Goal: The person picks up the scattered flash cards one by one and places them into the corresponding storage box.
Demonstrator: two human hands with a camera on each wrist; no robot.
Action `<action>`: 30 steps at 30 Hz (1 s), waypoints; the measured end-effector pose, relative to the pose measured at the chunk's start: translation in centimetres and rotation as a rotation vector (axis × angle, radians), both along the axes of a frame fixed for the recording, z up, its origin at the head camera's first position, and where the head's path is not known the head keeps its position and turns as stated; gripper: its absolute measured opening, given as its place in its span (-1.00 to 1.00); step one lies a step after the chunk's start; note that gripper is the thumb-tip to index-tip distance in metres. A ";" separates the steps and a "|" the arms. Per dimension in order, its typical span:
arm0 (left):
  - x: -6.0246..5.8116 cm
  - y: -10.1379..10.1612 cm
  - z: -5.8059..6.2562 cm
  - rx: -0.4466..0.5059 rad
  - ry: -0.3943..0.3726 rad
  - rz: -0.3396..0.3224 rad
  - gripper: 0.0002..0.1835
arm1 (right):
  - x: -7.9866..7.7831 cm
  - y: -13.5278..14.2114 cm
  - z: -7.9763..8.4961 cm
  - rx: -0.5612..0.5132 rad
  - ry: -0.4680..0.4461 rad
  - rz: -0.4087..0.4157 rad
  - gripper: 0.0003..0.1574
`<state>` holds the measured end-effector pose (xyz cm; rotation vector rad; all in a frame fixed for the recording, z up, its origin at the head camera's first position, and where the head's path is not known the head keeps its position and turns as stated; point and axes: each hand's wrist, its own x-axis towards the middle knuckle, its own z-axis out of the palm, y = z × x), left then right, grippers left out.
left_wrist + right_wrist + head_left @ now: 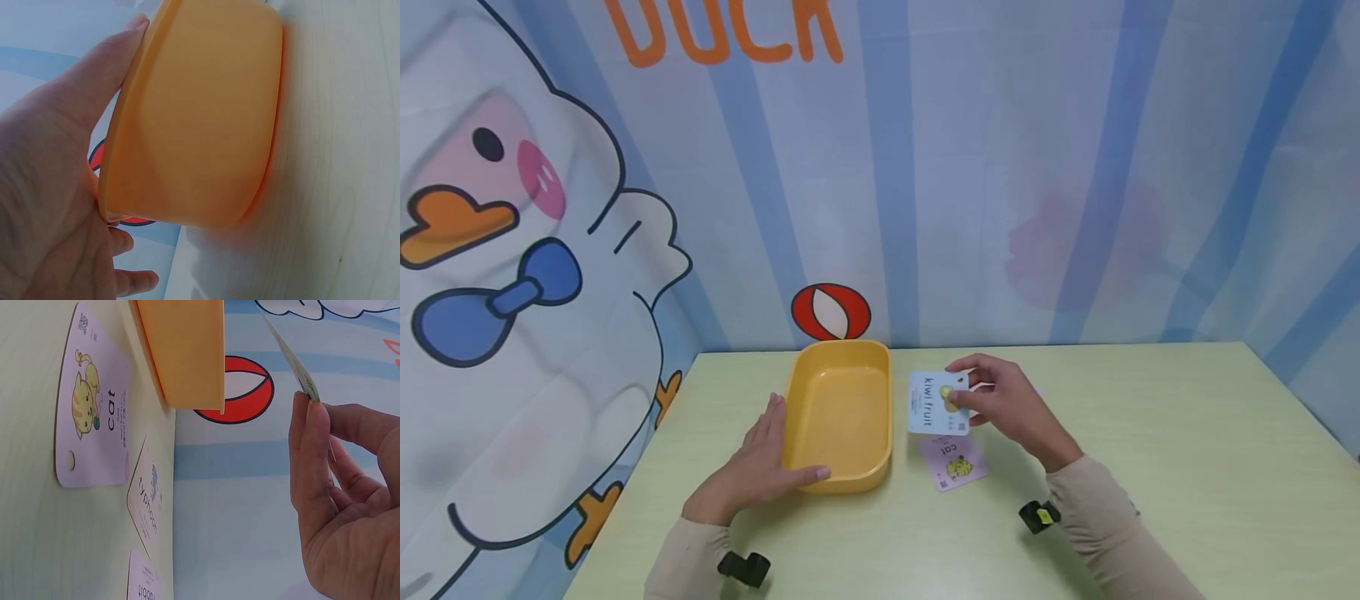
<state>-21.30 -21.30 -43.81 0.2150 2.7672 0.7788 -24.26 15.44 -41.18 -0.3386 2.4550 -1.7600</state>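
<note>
My left hand rests against the near left corner of a yellow plastic tray. Its straight fingers lie along the tray's left side, and the thumb reaches over the near rim. In the left wrist view the tray's outer wall fills the middle. Just right of the tray, my right hand pinches a pale blue "kiwi fruit" card between thumb and fingers, above the table. The right wrist view shows this card nearly edge-on. Below it in the head view lies a pink "cat" card.
Two more cards lie on the table in the right wrist view: a "typhoon" card and a partly cut-off "rabbit" card. Behind the pale table hangs a printed duck backdrop.
</note>
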 end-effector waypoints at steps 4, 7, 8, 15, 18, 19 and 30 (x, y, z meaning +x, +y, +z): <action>0.0 0.0 -0.1 0.002 -0.009 0.004 0.53 | 0.0 -0.4 0.1 -0.013 0.004 0.008 -0.55; 0.0 0.0 -0.1 0.002 -0.015 0.006 0.52 | 0.0 -0.7 0.1 -0.018 0.006 0.009 -0.55; 0.0 0.0 0.0 0.002 -0.017 0.007 0.52 | 0.0 -0.8 0.1 -0.020 0.007 0.009 -0.55; 0.0 0.1 0.1 0.004 -0.016 0.008 0.50 | 0.0 -1.4 -0.1 -0.028 0.011 0.011 -0.57; 0.0 0.0 -0.1 0.002 -0.016 0.009 0.52 | 0.0 -1.7 -0.1 -0.033 0.013 0.020 -0.57; 0.0 0.0 -0.1 0.001 -0.018 0.010 0.52 | -0.1 -1.8 -0.1 -0.035 0.014 0.024 -0.57; -0.1 0.0 -0.3 -0.004 -0.003 0.006 0.50 | -0.3 -3.1 -0.2 -0.051 0.017 0.037 -0.58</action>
